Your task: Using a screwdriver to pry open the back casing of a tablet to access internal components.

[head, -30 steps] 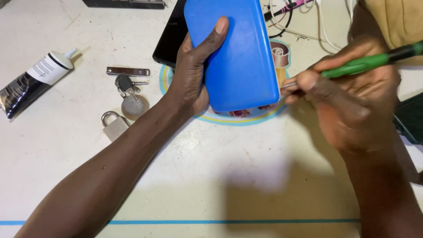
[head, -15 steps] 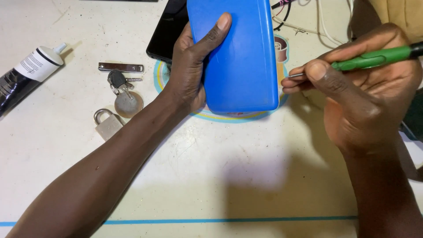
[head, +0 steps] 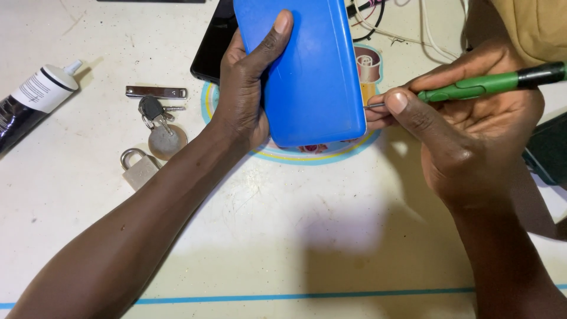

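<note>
My left hand [head: 248, 88] grips a flat blue plastic case [head: 313, 71] from its left edge, thumb laid across its face, holding it above the table. My right hand [head: 466, 130] holds a green-handled screwdriver [head: 478, 85]; its thin metal tip touches the case's right edge near the lower corner. A black phone [head: 211, 50] lies partly hidden under the case and my left hand.
On the white table [head: 283, 236] lie a black and white tube [head: 35, 100], a metal clip [head: 156, 92], keys with a round fob [head: 160, 127] and a padlock [head: 137, 167]. A round sticker [head: 322, 155] shows under the case. Cables [head: 407, 29] run at the back; a dark object [head: 549, 153] sits at the right edge.
The blue case and both hands have shifted slightly; the screwdriver tip has stayed at the case's right edge while my right hand turned a little, palm more open.
</note>
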